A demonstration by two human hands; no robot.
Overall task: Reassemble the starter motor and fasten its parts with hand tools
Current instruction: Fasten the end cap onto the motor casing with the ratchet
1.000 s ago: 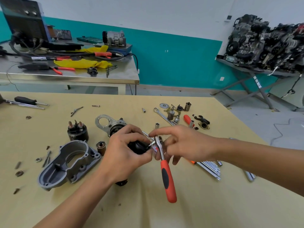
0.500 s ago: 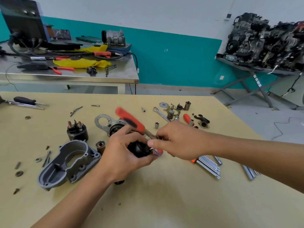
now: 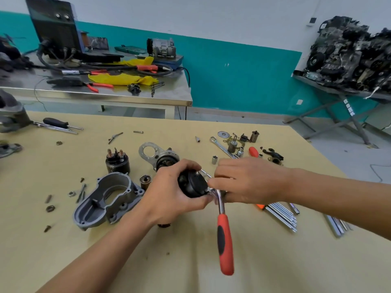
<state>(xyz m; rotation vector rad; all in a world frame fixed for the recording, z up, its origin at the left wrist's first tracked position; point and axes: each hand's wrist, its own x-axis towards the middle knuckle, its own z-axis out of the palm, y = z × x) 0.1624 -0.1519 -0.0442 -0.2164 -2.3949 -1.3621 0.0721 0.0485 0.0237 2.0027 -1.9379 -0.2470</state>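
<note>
The left hand (image 3: 175,193) grips the black motor body (image 3: 192,185); the fingers curl over its top and the thumb presses from below, so the round end cap faces to the right. The right hand (image 3: 247,182) is closed on the head of the ratchet (image 3: 225,242), with its fingertips (image 3: 211,183) touching the end cap. The steel head of the ratchet sits against the lower right rim of the cap, just between the two hands. From there the shaft and the red and black handle hang down toward the near edge of the worktop (image 3: 275,261), free of both hands. The motor body is held a little above the worktop, about in the middle of it.

Just left of the left hand lies a grey housing cover (image 3: 108,199), open side up, and a small brown bush (image 3: 145,180) stands between this cover and the hand. Behind the cover stands a black solenoid (image 3: 117,160) with copper terminals on top. Behind the left hand lies the front housing (image 3: 156,155), its flat silver flange pointing to the far edge.

Behind the right hand stands a small socket (image 3: 214,160), and further toward the far edge lies a spanner (image 3: 222,146) among small parts and a washer (image 3: 223,134). Under the right forearm a bundle of steel rods (image 3: 281,214) lies toward the right edge. Near the far left corner lies a screwdriver (image 3: 56,122) with a black handle. Loose screws are scattered by the left edge.
</note>
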